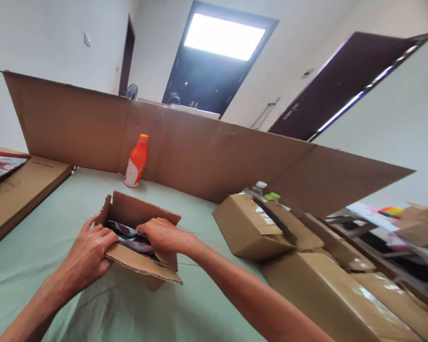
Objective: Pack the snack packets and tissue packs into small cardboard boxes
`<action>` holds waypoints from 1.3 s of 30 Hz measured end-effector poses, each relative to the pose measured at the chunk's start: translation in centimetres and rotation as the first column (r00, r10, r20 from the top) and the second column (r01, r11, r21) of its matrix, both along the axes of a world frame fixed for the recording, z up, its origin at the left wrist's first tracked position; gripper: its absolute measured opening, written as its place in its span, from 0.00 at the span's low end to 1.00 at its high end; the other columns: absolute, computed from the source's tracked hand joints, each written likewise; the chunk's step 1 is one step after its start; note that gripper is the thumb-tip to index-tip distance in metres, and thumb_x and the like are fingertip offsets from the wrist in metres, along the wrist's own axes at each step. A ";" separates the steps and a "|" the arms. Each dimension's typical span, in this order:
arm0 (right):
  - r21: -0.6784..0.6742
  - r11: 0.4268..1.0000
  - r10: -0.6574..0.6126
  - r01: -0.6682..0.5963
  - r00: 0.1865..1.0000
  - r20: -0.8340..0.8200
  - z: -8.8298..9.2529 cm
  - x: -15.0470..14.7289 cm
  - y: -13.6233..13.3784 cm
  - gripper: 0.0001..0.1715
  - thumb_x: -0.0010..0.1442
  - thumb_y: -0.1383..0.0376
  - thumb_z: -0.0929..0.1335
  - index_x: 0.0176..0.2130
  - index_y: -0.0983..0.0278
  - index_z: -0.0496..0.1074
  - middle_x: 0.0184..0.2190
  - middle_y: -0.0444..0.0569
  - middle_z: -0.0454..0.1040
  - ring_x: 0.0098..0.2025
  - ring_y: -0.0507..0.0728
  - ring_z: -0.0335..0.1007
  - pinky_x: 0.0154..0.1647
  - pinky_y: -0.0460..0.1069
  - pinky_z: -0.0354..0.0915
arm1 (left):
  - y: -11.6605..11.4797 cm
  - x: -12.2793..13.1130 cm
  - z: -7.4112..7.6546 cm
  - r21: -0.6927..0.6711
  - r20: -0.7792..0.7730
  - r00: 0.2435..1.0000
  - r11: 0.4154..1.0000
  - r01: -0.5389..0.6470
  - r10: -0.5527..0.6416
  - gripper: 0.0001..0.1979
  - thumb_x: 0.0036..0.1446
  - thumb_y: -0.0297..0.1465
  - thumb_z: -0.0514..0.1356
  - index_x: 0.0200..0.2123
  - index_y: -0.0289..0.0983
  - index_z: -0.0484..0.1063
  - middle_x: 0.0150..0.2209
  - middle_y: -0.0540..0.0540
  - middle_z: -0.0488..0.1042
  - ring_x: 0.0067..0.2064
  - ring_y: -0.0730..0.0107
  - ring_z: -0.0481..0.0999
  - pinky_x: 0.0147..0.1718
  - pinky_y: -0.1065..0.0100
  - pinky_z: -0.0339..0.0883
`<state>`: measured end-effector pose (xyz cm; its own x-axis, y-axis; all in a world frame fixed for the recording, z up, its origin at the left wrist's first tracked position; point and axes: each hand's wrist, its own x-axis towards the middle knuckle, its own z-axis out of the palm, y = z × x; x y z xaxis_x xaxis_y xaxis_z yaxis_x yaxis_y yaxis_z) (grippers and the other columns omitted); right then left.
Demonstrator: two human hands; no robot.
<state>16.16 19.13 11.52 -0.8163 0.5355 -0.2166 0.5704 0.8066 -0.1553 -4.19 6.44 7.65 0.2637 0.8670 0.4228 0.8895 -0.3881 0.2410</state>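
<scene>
A small open cardboard box [135,209] sits on the pale green table cover [39,237] in front of me. Glossy packets [126,232] lie inside it. My left hand [89,254] grips the box's near-left flap, fingers curled over the edge. My right hand [164,235] reaches into the box from the right, fingers bent down onto the packets and the near wall. Whether it holds a packet is hidden.
An orange bottle [137,161] stands against a long cardboard screen [207,152] across the table's back. Taped cardboard boxes [249,228] are stacked at the right. A flat carton [17,190] with a printed packet [2,164] lies at the left.
</scene>
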 end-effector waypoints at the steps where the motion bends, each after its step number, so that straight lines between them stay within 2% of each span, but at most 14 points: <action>1: -0.005 1.000 0.008 -0.008 1.000 -0.016 -0.3 -0.1 0.0 0.13 0.63 0.70 0.67 0.43 0.62 0.81 0.41 0.53 0.84 0.46 0.63 0.81 0.45 0.52 0.70 | -0.3 0.0 -0.2 0.029 -0.004 1.000 1.000 0.006 -0.006 0.16 0.47 0.19 0.56 0.36 0.40 0.74 0.37 0.46 0.80 0.42 0.57 0.79 0.62 0.39 0.58; 4: 0.030 0.999 0.023 -0.013 0.936 -0.352 -1.0 1.1 -0.2 0.17 0.66 0.69 0.65 0.50 0.61 0.79 0.49 0.53 0.82 0.52 0.60 0.79 0.53 0.52 0.70 | -1.7 -0.3 -0.7 0.248 0.020 0.999 0.969 0.022 -0.028 0.21 0.52 0.18 0.56 0.48 0.40 0.74 0.59 0.38 0.73 0.61 0.51 0.73 0.68 0.39 0.52; 7: 0.077 0.996 0.027 0.035 0.735 -0.677 -1.4 3.3 -0.6 0.17 0.69 0.66 0.63 0.49 0.60 0.79 0.51 0.53 0.82 0.53 0.59 0.78 0.57 0.55 0.71 | -2.9 -0.9 -1.1 0.419 0.126 0.992 0.905 -0.076 0.025 0.28 0.60 0.22 0.58 0.64 0.42 0.63 0.70 0.35 0.59 0.70 0.50 0.61 0.69 0.44 0.54; 9: 0.088 0.992 0.009 0.091 0.641 -0.767 -1.6 4.4 -0.9 0.16 0.70 0.66 0.63 0.47 0.60 0.80 0.50 0.53 0.82 0.52 0.59 0.78 0.56 0.56 0.73 | -2.8 -1.4 -1.3 0.338 0.208 0.975 0.929 -0.148 0.080 0.33 0.64 0.29 0.59 0.70 0.42 0.54 0.70 0.34 0.59 0.70 0.50 0.62 0.66 0.47 0.61; 11: 0.092 0.985 -0.011 0.149 0.577 -0.817 -1.9 5.0 -1.2 0.15 0.69 0.66 0.63 0.46 0.59 0.80 0.51 0.54 0.81 0.52 0.59 0.78 0.55 0.56 0.73 | -2.1 -1.9 -1.7 0.193 0.268 0.959 0.970 -0.151 0.096 0.35 0.65 0.35 0.59 0.71 0.41 0.50 0.67 0.35 0.65 0.67 0.51 0.68 0.63 0.49 0.67; 15: 0.118 0.951 -0.045 0.287 0.502 -0.864 -2.1 5.6 -1.5 0.15 0.69 0.63 0.64 0.50 0.57 0.78 0.57 0.54 0.77 0.60 0.62 0.72 0.62 0.61 0.68 | -0.3 -2.3 -1.9 0.010 0.384 0.915 0.991 -0.135 0.121 0.33 0.65 0.44 0.58 0.68 0.41 0.56 0.57 0.40 0.78 0.58 0.54 0.78 0.59 0.53 0.71; 17: 0.072 0.948 -0.104 0.310 0.514 -0.851 -2.2 5.9 -1.4 0.19 0.70 0.60 0.64 0.56 0.57 0.75 0.61 0.54 0.74 0.64 0.64 0.68 0.65 0.64 0.64 | 0.3 -2.4 -1.7 -0.033 0.418 0.893 0.985 -0.166 0.165 0.32 0.64 0.48 0.58 0.66 0.40 0.61 0.54 0.41 0.79 0.56 0.54 0.80 0.58 0.53 0.72; 20: -0.090 0.965 -0.226 0.245 0.610 -0.759 -2.8 6.7 -1.2 0.25 0.71 0.54 0.63 0.62 0.58 0.71 0.60 0.55 0.75 0.62 0.65 0.69 0.64 0.65 0.65 | 1.0 -2.2 -1.3 -0.033 0.427 0.879 0.975 -0.218 0.211 0.31 0.65 0.48 0.57 0.66 0.41 0.62 0.57 0.40 0.77 0.55 0.54 0.79 0.55 0.53 0.74; 23: -0.175 0.978 -0.207 0.116 0.671 -0.712 -4.0 7.8 -1.5 0.28 0.73 0.49 0.60 0.62 0.60 0.71 0.59 0.57 0.75 0.61 0.64 0.70 0.64 0.64 0.64 | 1.6 -1.8 -1.4 0.004 0.426 0.878 0.970 -0.244 0.219 0.29 0.66 0.45 0.55 0.66 0.41 0.61 0.60 0.38 0.72 0.59 0.54 0.75 0.58 0.50 0.72; 27: -0.117 0.993 -0.072 -0.021 0.681 -0.729 -6.7 9.4 -2.7 0.37 0.71 0.42 0.59 0.68 0.59 0.63 0.69 0.58 0.65 0.73 0.66 0.54 0.71 0.66 0.54 | 2.4 -1.7 -2.1 -0.009 0.407 0.891 0.976 -0.217 0.202 0.24 0.67 0.44 0.54 0.62 0.42 0.69 0.69 0.36 0.60 0.69 0.48 0.63 0.64 0.44 0.64; 30: -0.024 1.000 -0.025 0.013 0.723 -0.690 -8.8 9.7 -3.6 0.49 0.64 0.43 0.68 0.73 0.60 0.54 0.72 0.60 0.57 0.76 0.69 0.43 0.72 0.69 0.51 | 3.2 -2.0 -2.4 -0.073 0.382 0.908 0.985 -0.157 0.173 0.23 0.67 0.46 0.51 0.56 0.42 0.76 0.67 0.38 0.66 0.66 0.50 0.69 0.62 0.48 0.68; 32: 0.027 0.999 -0.011 0.042 0.714 -0.700 -9.8 9.4 -3.8 0.50 0.64 0.48 0.70 0.74 0.61 0.50 0.72 0.61 0.56 0.77 0.69 0.40 0.73 0.69 0.50 | 3.7 -2.2 -2.4 -0.100 0.372 0.913 0.985 -0.142 0.169 0.24 0.67 0.47 0.51 0.55 0.41 0.77 0.65 0.38 0.69 0.65 0.51 0.71 0.62 0.51 0.69; 35: 0.068 0.997 0.020 0.041 0.700 -0.714 -10.0 8.8 -3.4 0.44 0.64 0.54 0.70 0.72 0.60 0.56 0.72 0.59 0.56 0.77 0.68 0.39 0.73 0.69 0.49 | 4.0 -2.6 -2.1 -0.118 0.362 0.916 0.983 -0.142 0.176 0.26 0.66 0.48 0.51 0.54 0.41 0.78 0.66 0.39 0.68 0.65 0.50 0.70 0.62 0.51 0.68; 39: 0.089 0.995 0.030 0.037 0.757 -0.653 -8.6 7.9 -2.8 0.37 0.61 0.50 0.73 0.65 0.58 0.69 0.71 0.57 0.57 0.75 0.69 0.43 0.73 0.68 0.50 | 3.6 -4.2 -2.7 -0.107 0.326 0.929 0.983 -0.149 0.176 0.27 0.65 0.51 0.51 0.56 0.43 0.78 0.69 0.40 0.65 0.66 0.42 0.69 0.64 0.41 0.63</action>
